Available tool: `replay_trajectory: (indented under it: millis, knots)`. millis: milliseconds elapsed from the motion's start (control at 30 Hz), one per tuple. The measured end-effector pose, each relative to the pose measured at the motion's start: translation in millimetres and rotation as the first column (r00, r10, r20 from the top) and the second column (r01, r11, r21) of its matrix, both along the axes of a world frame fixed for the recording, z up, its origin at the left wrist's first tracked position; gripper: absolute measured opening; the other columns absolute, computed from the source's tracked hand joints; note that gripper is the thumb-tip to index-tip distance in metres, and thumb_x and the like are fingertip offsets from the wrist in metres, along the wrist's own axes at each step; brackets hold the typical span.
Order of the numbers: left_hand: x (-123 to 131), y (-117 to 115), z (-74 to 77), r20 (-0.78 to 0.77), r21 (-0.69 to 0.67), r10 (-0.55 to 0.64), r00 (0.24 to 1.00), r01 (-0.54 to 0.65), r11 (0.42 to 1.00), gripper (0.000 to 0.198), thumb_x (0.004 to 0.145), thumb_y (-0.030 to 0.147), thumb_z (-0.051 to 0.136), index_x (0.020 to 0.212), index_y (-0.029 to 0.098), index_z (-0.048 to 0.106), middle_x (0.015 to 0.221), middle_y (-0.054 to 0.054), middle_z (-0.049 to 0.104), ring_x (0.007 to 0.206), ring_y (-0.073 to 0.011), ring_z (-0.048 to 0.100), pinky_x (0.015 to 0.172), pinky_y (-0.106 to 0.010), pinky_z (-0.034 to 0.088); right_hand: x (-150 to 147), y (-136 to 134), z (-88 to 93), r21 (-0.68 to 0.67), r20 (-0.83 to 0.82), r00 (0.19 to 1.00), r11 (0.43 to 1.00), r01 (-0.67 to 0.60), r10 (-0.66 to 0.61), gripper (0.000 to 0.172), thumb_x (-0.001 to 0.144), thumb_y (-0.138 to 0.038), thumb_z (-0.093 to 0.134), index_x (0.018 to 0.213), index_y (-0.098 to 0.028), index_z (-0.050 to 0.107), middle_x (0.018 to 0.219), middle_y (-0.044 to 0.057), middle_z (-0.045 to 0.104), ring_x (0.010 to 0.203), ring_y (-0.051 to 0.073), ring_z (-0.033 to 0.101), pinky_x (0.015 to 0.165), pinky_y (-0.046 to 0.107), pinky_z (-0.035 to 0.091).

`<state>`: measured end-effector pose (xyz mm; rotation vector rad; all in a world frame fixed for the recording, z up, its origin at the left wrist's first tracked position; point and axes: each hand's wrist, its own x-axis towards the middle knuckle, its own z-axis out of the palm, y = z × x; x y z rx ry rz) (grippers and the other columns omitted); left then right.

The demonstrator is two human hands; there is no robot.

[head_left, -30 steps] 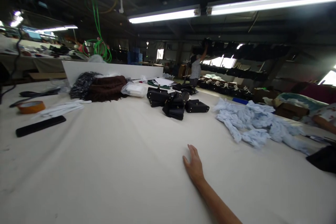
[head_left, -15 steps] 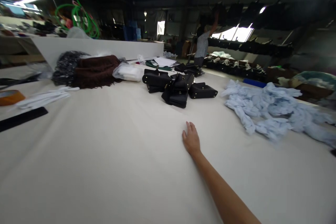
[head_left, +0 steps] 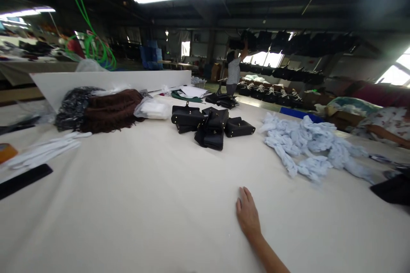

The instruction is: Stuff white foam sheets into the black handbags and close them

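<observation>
Your right hand (head_left: 248, 217) lies flat, palm down on the cream cloth (head_left: 144, 192), fingers straight & close together, gripping nothing. Left hand isn't in shot, so can't tell its state. The cloth covers the whole tabletop under & around your hand. Risk, as I judge it: w/ only one palm on it, a push or drag could ruck the cloth & run a wrinkle toward the black bags (head_left: 209, 126) ahead or the pale blue scrap heap (head_left: 310, 147) front-right, shifting either. A wide sweep to the rt could snag the scraps or the dark item (head_left: 392, 190) at the rt edge, near a co-worker's floral sleeve (head_left: 389, 123), so keep clear there. Room: plenty of bare cloth left of & in front of your hand, up to the bags. The white gloves (head_left: 41, 151) & black strip (head_left: 22, 179) sit well apart on the far left. The near table edge is out of frame, so can't tell how close your arm is to it.
</observation>
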<state>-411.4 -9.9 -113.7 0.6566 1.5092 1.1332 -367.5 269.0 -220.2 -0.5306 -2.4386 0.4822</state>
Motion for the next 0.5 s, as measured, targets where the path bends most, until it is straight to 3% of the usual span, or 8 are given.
replay_trajectory:
  millis: [67,100,167,233,300,367,500]
  knots:
    - [-61,-16,8.6,-0.192,-0.018,0.219,0.957,-0.227,0.974,0.035,0.09,0.037,0.06,0.12,0.019,0.056,0.122,-0.008,0.057,0.106,-0.0243,0.058,0.087,-0.043,0.053,4,-1,-3.3,0.006,0.011,1.0,1.0,0.015,-0.015,0.048,0.09,-0.031,0.034,0.134,-0.017,0.05,0.138,0.016,0.049,0.126,0.032,0.049,0.107,0.051,0.043]
    - [-94,-22,11.4,-0.285,-0.008,0.328,0.901,-0.344,0.939,0.035,0.09,0.037,0.059,0.119,0.017,0.057,0.123,-0.008,0.056,0.107,-0.0266,0.058,0.09,-0.045,0.052,5,-1,-5.0,0.014,0.022,1.0,1.0,0.02,-0.021,0.049,0.09,-0.031,0.034,0.135,-0.018,0.048,0.138,0.015,0.048,0.126,0.032,0.049,0.106,0.051,0.043]
    - [-162,-31,15.7,-0.452,0.046,0.518,0.726,-0.562,0.826,0.035,0.09,0.031,0.059,0.121,0.017,0.054,0.128,-0.011,0.053,0.114,-0.0258,0.054,0.096,-0.049,0.047,3,3,-7.3,0.033,0.049,0.998,0.999,0.025,-0.026,0.051,0.091,-0.032,0.033,0.138,-0.018,0.045,0.141,0.015,0.045,0.127,0.032,0.048,0.104,0.051,0.045]
    - [-227,-32,19.4,-0.565,0.119,0.631,0.532,-0.704,0.7,0.043,0.088,0.026,0.061,0.127,0.014,0.049,0.135,-0.014,0.048,0.121,-0.0276,0.05,0.102,-0.049,0.042,-5,15,-6.1,0.052,0.071,0.997,0.998,0.021,-0.025,0.052,0.091,-0.032,0.032,0.14,-0.018,0.042,0.143,0.015,0.043,0.126,0.031,0.049,0.102,0.05,0.047]
    - [-284,-24,22.5,-0.638,0.193,0.674,0.371,-0.771,0.607,0.056,0.085,0.025,0.064,0.134,0.011,0.041,0.14,-0.018,0.044,0.125,-0.0281,0.047,0.107,-0.043,0.037,-23,34,-0.9,0.086,0.073,0.997,0.996,0.012,-0.018,0.052,0.091,-0.031,0.033,0.141,-0.017,0.04,0.143,0.015,0.042,0.126,0.03,0.049,0.101,0.048,0.048]
    - [-328,-7,23.2,-0.693,0.246,0.673,0.258,-0.794,0.557,0.069,0.08,0.025,0.071,0.137,0.008,0.038,0.142,-0.021,0.042,0.128,-0.0303,0.044,0.109,-0.042,0.033,-52,58,6.5,0.143,0.065,0.997,0.99,0.02,-0.03,0.052,0.091,-0.03,0.034,0.141,-0.016,0.04,0.143,0.015,0.043,0.125,0.03,0.05,0.099,0.047,0.049]
    - [-385,43,10.8,-0.752,0.311,0.649,0.118,-0.804,0.507,0.088,0.068,0.023,0.081,0.14,0.004,0.033,0.145,-0.023,0.039,0.135,-0.0331,0.036,0.113,-0.04,0.028,-133,112,18.3,0.268,0.071,0.991,0.959,0.09,-0.113,0.056,0.09,-0.024,0.039,0.145,-0.019,0.035,0.146,0.012,0.042,0.124,0.029,0.049,0.089,0.042,0.054]
